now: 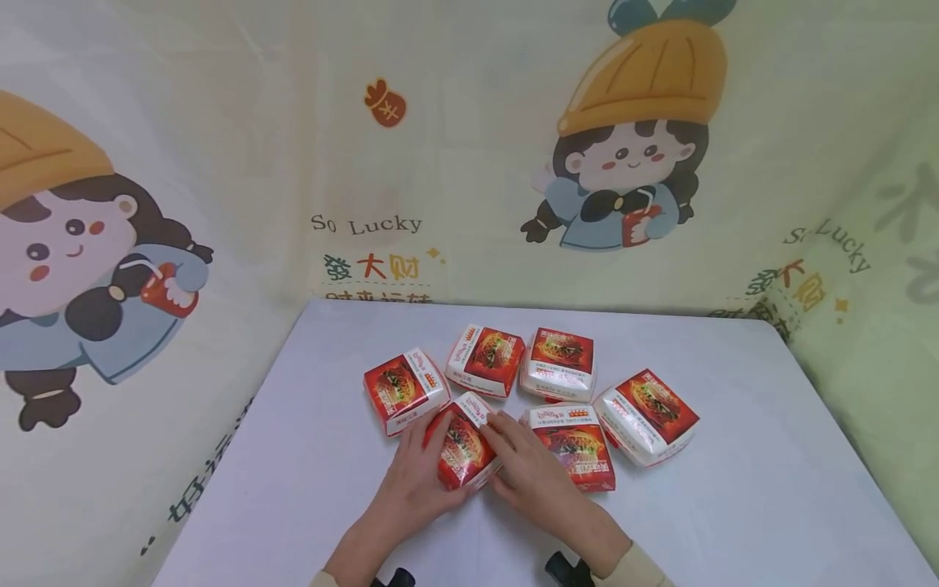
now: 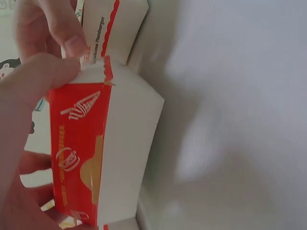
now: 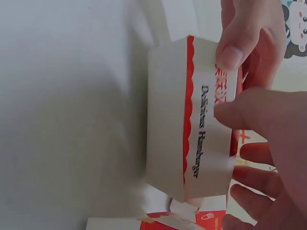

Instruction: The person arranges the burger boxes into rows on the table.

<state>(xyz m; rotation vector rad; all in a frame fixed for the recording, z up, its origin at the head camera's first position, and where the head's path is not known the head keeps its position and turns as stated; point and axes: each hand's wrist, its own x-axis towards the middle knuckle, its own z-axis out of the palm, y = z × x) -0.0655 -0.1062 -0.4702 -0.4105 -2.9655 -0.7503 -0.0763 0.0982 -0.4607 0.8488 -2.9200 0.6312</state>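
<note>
- We see the left hand grasping a red-and-white burger box, its fingers along the left side and its thumb at the near end.
- We see the right hand grasping the same box from the right, its fingers reaching over the upper right edge and its thumb low on the near right side.
- The held box sits between the two hands, turned at a slant, with its burger picture facing up; we cannot tell whether its base fully touches the white table.
- In the right wrist view we can read "Delicious Hamburger" along one side of it.
- Just beside it on the left, we have the left box, tilted the other way.
- Just behind it is the back middle box, with the back right box close alongside.
- To the right, partly covered by the right hand, we find the front right box, and just beyond it the far right box, set askew.
- Around the table we see a pale printed cloth with cartoon figures in orange hats and the words "So Lucky".
</note>
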